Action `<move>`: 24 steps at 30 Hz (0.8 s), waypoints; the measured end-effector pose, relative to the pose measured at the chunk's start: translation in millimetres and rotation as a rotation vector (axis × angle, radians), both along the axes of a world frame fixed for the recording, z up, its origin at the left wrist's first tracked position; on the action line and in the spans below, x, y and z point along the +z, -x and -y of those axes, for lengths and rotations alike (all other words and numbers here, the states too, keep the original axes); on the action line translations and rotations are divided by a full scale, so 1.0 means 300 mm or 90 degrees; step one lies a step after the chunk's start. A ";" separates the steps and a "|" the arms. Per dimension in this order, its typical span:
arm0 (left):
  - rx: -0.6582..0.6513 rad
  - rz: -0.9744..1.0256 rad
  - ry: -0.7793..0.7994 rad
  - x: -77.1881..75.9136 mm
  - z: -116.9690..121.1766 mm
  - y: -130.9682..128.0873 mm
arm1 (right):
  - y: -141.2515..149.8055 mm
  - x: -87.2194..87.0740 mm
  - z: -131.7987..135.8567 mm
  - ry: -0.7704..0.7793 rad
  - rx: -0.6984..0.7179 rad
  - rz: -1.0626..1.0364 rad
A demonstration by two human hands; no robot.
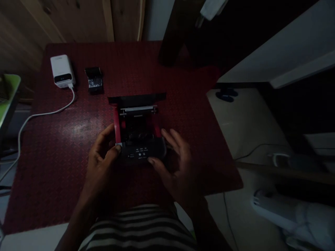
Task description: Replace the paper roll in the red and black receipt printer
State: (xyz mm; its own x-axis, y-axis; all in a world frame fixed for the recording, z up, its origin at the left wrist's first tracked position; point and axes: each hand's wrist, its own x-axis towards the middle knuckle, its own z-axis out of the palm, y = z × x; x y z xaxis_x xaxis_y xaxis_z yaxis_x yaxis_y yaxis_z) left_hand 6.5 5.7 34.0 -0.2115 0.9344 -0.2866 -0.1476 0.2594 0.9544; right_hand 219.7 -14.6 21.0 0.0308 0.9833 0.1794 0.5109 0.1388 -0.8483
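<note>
In the middle of the table stands a small red and black label printer [140,150] with its lid [138,100] raised at the back. Its inner compartment is exposed but too dark to make out in detail. A control panel with small buttons faces me. My left hand [102,151] grips the printer's left side, thumb on the front corner and fingers along the side. On the opposite side, my right hand [176,158] is curved around the right front corner, its thumb at the front edge and its fingers along the side.
A white power bank [61,69] with a white cable [52,113] lies at the table's far left. Beside it is a small black open case-like object [94,80]. The dark red table [78,184] ends to the right. A dark post [171,38] rises behind it.
</note>
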 end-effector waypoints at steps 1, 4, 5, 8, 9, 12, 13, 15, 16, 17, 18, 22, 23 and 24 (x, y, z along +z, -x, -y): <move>0.001 0.004 -0.001 -0.006 0.000 0.002 | -0.007 0.015 -0.009 -0.015 0.001 0.018; 0.002 0.005 -0.007 -0.028 -0.001 0.016 | -0.017 0.077 -0.071 -0.120 0.032 0.116; -0.003 -0.002 -0.015 -0.036 -0.002 0.023 | -0.012 0.100 -0.104 -0.164 0.060 0.155; -0.029 -0.012 -0.062 -0.060 -0.003 0.040 | 0.037 0.165 -0.230 -0.184 0.205 0.293; -0.036 -0.009 -0.078 -0.066 -0.003 0.044 | 0.061 0.186 -0.273 -0.138 0.260 0.351; -0.049 0.004 -0.100 -0.076 0.002 0.045 | 0.139 0.237 -0.376 0.051 0.367 0.518; -0.051 0.006 -0.100 -0.076 0.004 0.043 | 0.160 0.248 -0.396 0.091 0.385 0.552; -0.053 0.009 -0.095 -0.074 0.007 0.039 | 0.188 0.253 -0.418 0.130 0.411 0.588; -0.052 0.009 -0.094 -0.071 0.007 0.038 | 0.194 0.249 -0.422 0.136 0.424 0.596; -0.052 0.008 -0.091 -0.069 0.008 0.037 | 0.197 0.242 -0.425 0.138 0.433 0.599; -0.054 0.007 -0.086 -0.066 0.008 0.036 | 0.197 0.235 -0.426 0.139 0.441 0.599; -0.071 -0.003 -0.072 -0.055 0.010 0.041 | 0.186 0.230 -0.437 0.140 0.458 0.597; -0.071 -0.007 -0.072 -0.054 0.011 0.042 | 0.183 0.237 -0.438 0.136 0.454 0.593; -0.071 -0.012 -0.072 -0.053 0.012 0.044 | 0.179 0.243 -0.436 0.128 0.447 0.585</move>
